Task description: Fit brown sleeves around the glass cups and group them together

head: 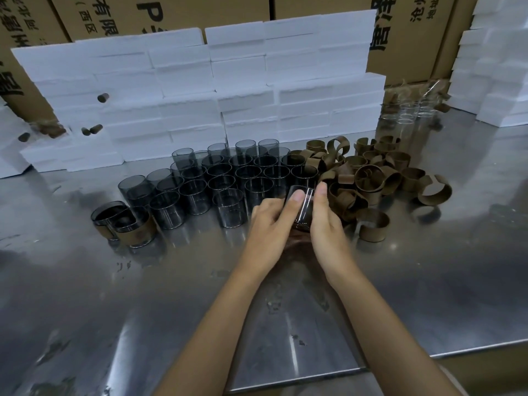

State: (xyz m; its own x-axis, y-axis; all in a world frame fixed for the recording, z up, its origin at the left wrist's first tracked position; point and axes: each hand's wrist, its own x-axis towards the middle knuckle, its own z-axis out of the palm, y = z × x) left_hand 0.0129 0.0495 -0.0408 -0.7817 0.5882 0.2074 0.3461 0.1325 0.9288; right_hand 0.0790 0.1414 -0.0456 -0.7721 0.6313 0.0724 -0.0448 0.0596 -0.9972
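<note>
At the centre of the frame we hold a smoky, thin-walled glass cup point(303, 208) tilted between both hands, just above the shiny steel bench point(400, 281). Our left hand point(268, 224) curls round its left side with the thumb laid on the wall; our right hand point(325, 221) presses the right side, its grip closed on the glass. Whether a sleeve is already under the palms we cannot tell. The cup looks light, rigid, slick and breakable, so we judge a hold on the wall safer than on the rim. The curled brown paper sleeves point(371, 178) heaped to the right look soft and springy. Two sleeved cups point(134, 227) stand at left, beside bare ones point(217, 178).
</note>
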